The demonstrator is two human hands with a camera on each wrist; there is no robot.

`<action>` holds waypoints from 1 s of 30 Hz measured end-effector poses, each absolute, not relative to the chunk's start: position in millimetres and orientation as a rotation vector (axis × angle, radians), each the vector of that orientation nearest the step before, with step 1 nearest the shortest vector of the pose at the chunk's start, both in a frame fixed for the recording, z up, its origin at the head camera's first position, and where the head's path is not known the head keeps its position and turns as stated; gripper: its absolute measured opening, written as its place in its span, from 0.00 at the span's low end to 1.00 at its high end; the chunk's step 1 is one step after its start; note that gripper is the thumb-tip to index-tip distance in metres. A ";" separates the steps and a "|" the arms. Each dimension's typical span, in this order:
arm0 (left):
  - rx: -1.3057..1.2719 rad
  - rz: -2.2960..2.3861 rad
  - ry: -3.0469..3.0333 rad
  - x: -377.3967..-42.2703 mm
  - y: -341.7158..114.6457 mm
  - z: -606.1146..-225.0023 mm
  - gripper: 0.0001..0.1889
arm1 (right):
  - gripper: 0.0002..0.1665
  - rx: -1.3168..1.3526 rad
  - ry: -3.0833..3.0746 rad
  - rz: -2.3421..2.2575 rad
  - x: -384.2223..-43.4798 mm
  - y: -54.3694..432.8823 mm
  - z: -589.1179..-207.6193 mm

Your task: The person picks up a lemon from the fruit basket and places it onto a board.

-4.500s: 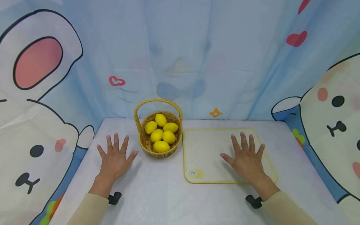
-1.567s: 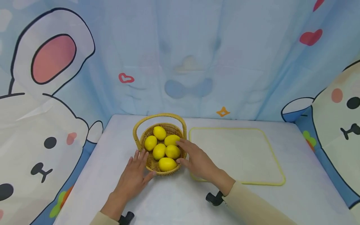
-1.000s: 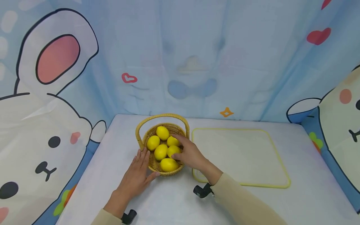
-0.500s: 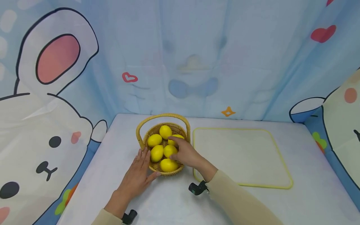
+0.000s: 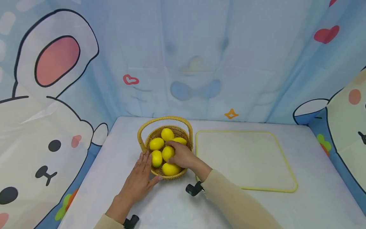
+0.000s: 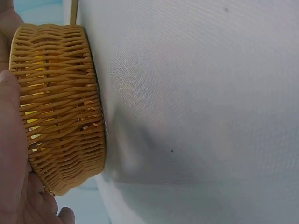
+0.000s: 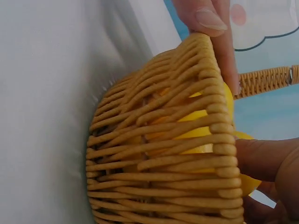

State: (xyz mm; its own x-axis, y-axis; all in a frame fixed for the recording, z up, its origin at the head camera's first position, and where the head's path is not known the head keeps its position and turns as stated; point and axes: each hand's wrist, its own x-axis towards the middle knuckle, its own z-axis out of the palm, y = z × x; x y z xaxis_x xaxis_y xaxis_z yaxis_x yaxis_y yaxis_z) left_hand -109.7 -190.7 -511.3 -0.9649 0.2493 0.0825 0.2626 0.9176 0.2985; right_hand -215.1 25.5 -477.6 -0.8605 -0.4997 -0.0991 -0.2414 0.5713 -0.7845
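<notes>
A woven wicker basket [image 5: 187, 131] with a tall arched handle holds several yellow lemons [image 5: 167, 135]. My left hand [image 5: 135, 182] rests against the basket's left side. Its fingers lie straight along the wall and its thumb touches the front rim. Inside the basket, my right hand [image 5: 183, 155] curls its thumb and fingers about one lemon [image 5: 168, 154] near the middle. That lemon's right side is hidden under the hand. In the right wrist view, the thumb [image 7: 261, 158] reaches past the rim, and yellow shows through the weave.
A white cutting board [image 5: 246, 159] with a yellow edge lies right of the basket, partly covered by the right arm. The white tabletop [image 5: 171, 203] spreads in front. A blue cartoon-printed cloth [image 5: 200, 47] hangs behind.
Both hands have come from flat on either side to the basket. The right hand has reached in and shifted left, curling about a lemon; neighbouring lemons have shifted. The left hand has stayed at the wall lately.
</notes>
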 end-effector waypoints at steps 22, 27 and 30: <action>-0.398 -0.486 -3.040 -109.3 -191.0 -510.0 0.52 | 0.34 -0.710 2.380 -1.323 -217.1 30.7 -479.5; -0.395 -0.488 -3.045 -109.2 -190.1 -509.5 0.52 | 0.43 -0.740 2.360 -1.291 -218.3 30.0 -479.5; -0.396 -0.482 -3.048 -109.3 -189.9 -509.0 0.52 | 0.48 -0.759 2.367 -1.273 -218.7 28.9 -479.6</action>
